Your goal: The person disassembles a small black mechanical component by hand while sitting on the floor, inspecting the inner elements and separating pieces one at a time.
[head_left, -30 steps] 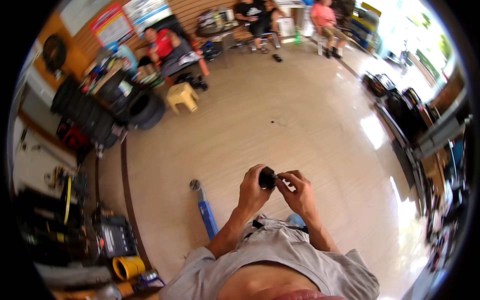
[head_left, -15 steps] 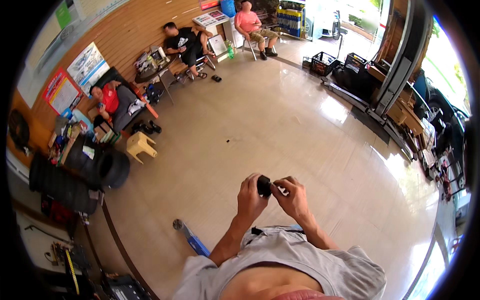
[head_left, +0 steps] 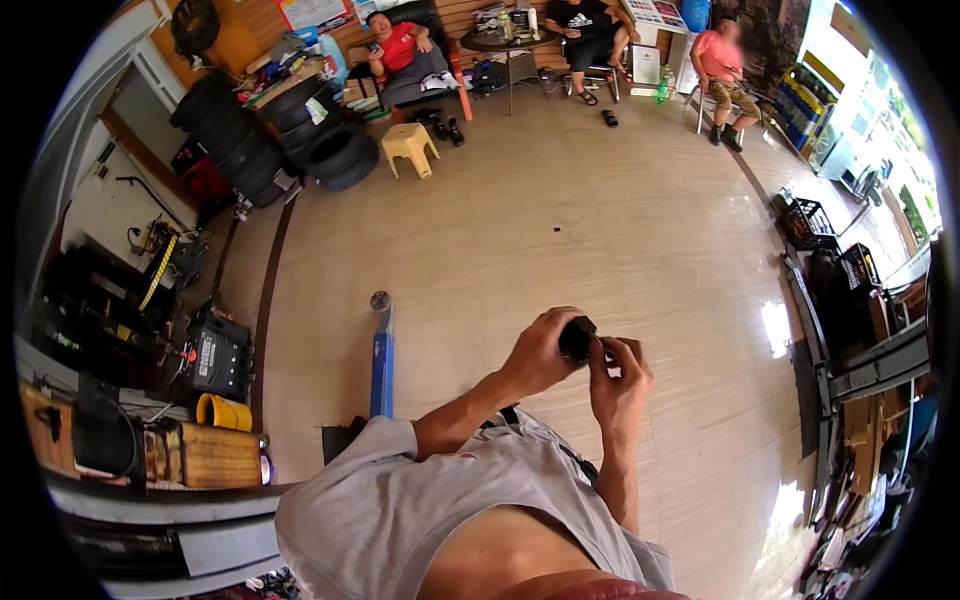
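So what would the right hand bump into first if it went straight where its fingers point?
The right hand would probably meet the black part in the left hand first, and may be touching it; depth is hard to tell.

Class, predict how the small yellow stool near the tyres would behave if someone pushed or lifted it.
The yellow stool looks like moulded plastic, so it is probably light and stiff. Its splayed legs suggest it would resist tipping. A push might slide it, since the floor looks smooth and shiny.
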Motion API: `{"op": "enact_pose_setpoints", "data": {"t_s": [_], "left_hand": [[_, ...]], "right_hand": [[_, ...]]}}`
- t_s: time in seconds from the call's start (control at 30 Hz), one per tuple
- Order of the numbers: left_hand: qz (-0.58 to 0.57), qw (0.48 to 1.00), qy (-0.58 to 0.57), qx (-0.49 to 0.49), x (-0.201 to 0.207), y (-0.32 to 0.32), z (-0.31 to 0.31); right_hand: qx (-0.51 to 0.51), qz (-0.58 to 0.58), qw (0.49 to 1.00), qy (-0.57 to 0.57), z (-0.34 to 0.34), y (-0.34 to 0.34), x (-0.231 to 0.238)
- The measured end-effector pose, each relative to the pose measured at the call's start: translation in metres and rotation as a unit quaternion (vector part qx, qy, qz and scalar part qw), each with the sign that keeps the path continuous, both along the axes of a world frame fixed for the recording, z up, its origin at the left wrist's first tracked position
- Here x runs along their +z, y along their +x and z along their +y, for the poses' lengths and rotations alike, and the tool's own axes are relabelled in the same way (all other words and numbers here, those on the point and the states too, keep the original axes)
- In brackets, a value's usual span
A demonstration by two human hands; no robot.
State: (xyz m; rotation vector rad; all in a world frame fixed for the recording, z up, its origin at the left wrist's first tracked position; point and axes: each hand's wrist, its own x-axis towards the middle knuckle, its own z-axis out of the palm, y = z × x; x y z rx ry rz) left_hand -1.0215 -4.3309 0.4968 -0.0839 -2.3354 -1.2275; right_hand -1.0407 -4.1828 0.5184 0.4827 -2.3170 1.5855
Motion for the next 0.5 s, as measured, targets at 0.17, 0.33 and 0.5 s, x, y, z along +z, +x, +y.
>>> {"op": "enact_pose_setpoints", "data": {"t_s": [0.17,0.33,0.5], "left_hand": [[-0.100,0.983,0.139,0.059,0.004,-0.006,0.006],[-0.058,0.981,0.160,0.093,0.013,-0.034,-0.014],[-0.072,0.964,0.220,0.133,0.035,-0.090,-0.055]], "right_hand": [[0.064,0.046,0.997,0.018,-0.005,-0.029,0.004],[0.111,0.045,0.992,-0.043,-0.021,-0.060,0.028],[0.093,-0.008,0.994,-0.062,-0.022,-0.118,0.032]]}}
